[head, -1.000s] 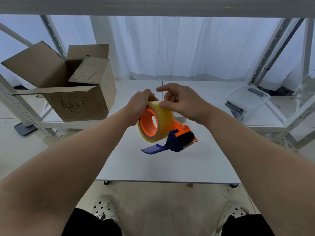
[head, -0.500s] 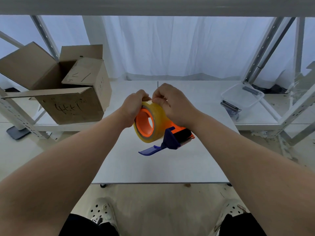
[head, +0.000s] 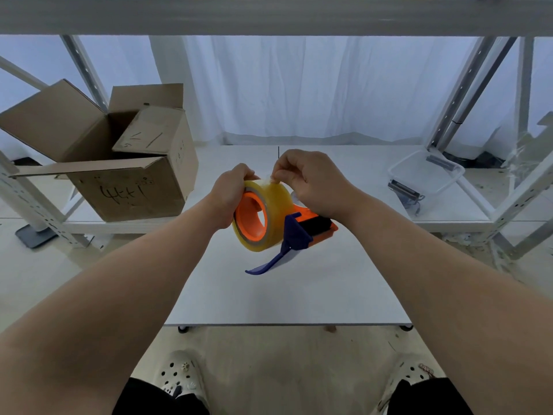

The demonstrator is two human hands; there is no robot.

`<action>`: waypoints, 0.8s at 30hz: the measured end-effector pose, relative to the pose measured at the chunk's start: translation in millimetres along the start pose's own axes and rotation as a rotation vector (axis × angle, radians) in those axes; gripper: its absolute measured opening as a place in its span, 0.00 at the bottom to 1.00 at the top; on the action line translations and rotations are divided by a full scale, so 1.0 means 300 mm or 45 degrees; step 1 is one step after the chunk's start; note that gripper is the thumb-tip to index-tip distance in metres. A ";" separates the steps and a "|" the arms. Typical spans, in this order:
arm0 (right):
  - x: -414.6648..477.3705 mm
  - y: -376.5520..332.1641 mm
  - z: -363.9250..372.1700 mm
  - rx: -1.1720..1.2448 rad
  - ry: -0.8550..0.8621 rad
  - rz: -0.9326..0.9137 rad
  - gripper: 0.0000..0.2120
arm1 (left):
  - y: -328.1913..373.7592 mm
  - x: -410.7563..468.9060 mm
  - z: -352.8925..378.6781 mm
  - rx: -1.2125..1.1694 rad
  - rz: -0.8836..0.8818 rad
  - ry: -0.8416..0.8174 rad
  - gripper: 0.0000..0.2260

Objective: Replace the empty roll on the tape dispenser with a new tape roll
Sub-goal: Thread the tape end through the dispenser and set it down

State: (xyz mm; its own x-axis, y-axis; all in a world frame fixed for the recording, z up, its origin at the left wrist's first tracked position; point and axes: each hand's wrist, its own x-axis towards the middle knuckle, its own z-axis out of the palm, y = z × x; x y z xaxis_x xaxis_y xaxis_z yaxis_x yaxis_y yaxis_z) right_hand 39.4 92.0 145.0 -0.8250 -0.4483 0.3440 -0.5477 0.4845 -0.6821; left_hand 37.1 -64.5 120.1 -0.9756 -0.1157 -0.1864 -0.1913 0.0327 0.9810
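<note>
An orange and blue tape dispenser is held in the air above the white table. A full roll of yellowish clear tape sits on its orange hub. My left hand grips the roll from its left, far side. At the roll's top, my right hand pinches the loose tape end between thumb and forefinger. The blue handle points down and towards me.
An open cardboard box with handwriting stands at the left on a low shelf. A clear plastic tub with metal parts beside it sits at the right. White shelf posts flank both sides, and a shelf beam runs overhead.
My right hand went from an open hover over the roll to a pinch on the tape end at the top. The dispenser stayed in about the same place.
</note>
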 end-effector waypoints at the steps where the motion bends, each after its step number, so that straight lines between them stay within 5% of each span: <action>1: -0.002 0.004 0.000 -0.002 0.008 0.001 0.06 | 0.000 -0.002 0.004 0.008 0.005 0.005 0.13; 13: -0.007 0.025 -0.014 -0.012 0.230 0.096 0.05 | -0.008 0.034 -0.011 0.004 0.023 0.079 0.15; 24: -0.019 0.107 -0.076 -0.109 0.054 0.140 0.06 | 0.014 0.035 -0.006 0.470 -0.087 -0.409 0.16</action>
State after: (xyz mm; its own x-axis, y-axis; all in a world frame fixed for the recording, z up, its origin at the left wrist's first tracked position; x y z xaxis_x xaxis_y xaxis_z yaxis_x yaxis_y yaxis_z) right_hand 23.3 127.2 135.8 -0.8850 -0.3574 0.2983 -0.4617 0.5921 -0.6605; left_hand 26.3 -67.4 122.4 -0.9322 0.1804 -0.3139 -0.2246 0.3919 0.8922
